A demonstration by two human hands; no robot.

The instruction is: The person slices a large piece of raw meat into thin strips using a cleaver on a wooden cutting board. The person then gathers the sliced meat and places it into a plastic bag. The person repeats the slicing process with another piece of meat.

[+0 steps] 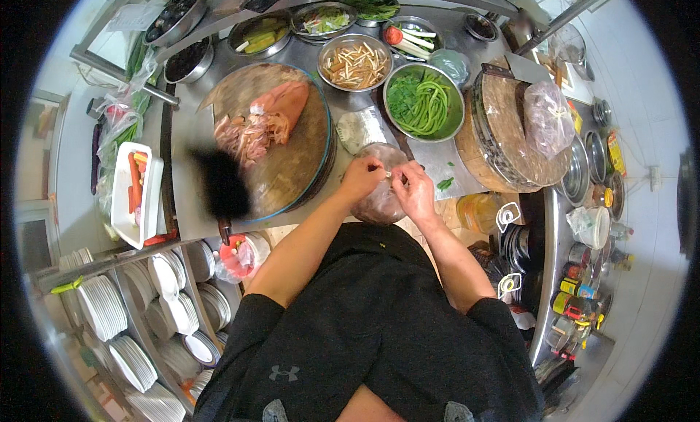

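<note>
A clear plastic bag [379,207] with something brownish in it sits at the table's front edge, close to my body. My left hand [362,176] and my right hand [413,189] meet above it, fingertips pinched on the bag's gathered top. To the left, a round wooden chopping board [292,178] bears a large piece of pinkish-brown meat [282,105] with cut slices [240,134] beside it. Just beyond my hands lies another small plastic bag [357,130] with pale contents. What fills the bag in my hands cannot be made out.
A metal bowl of green beans and leaves [423,105] and a bowl of brown-and-white strips [355,65] stand beyond my hands. At right, stacked chopping boards [503,130] carry a cleaver [516,69] and a tied bag [547,119]. Plate stacks [102,305] fill shelves lower left.
</note>
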